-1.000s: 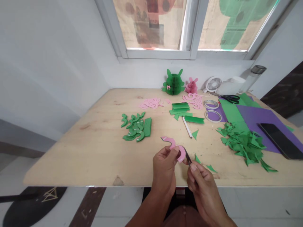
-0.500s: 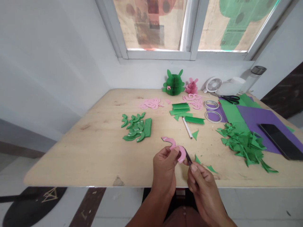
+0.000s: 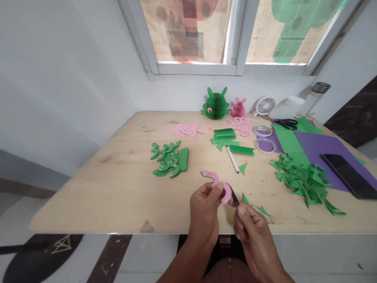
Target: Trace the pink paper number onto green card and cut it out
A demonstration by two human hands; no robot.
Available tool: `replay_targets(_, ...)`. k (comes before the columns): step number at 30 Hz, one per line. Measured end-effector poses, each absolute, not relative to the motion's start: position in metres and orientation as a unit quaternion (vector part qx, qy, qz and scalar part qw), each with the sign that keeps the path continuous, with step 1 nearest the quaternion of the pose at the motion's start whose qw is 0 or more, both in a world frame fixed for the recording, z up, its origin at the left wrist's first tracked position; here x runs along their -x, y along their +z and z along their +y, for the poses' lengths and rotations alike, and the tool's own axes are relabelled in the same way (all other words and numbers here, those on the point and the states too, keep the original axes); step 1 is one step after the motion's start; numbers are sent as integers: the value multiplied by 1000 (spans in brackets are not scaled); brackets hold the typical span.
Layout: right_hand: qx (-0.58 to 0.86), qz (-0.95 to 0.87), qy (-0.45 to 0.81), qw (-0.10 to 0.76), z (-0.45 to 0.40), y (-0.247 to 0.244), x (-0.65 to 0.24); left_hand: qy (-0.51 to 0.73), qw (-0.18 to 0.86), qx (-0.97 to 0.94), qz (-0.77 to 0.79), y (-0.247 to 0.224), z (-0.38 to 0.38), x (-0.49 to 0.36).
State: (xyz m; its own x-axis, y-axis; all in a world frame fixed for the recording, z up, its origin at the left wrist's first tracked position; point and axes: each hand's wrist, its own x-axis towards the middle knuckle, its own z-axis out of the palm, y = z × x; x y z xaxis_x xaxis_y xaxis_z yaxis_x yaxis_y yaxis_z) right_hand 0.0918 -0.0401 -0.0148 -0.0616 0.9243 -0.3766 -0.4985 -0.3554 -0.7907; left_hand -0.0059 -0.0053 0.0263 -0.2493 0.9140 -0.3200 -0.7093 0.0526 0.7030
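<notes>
Near the table's front edge, my left hand pinches a curvy pink paper cutout between thumb and fingers. The cutout has a wavy shape with a dark outline along part of its edge. My right hand is closed on a small pair of dark scissors, whose blades lie against the right edge of the pink paper. My fingers hide the scissors' handles. Small green paper scraps lie just beyond my right hand. A white marker rests on the table behind both hands.
Green wavy cutouts are piled at left, green scraps at right beside a black phone. Farther back are pink cutouts, tape rolls, black-handled scissors, a green paper figure and a small fan.
Almost nothing differs. My right hand and the scissors have shifted very slightly, with the blades still at the edge of the pink paper cutout.
</notes>
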Motion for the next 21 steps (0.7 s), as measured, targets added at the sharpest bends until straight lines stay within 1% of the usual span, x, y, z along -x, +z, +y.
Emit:
replay_targets(9,454,-215,690,521,-42,-13,-93,677,607,-114,402,27,-6,7)
replay_targets(14,452,-231,694,511,-41,-14,-95,677,607,-96,406,27,-5,9)
replay_targets(21,452,-268,687,502,-36,-16,-100,658,619,-131,408,27,-4,12)
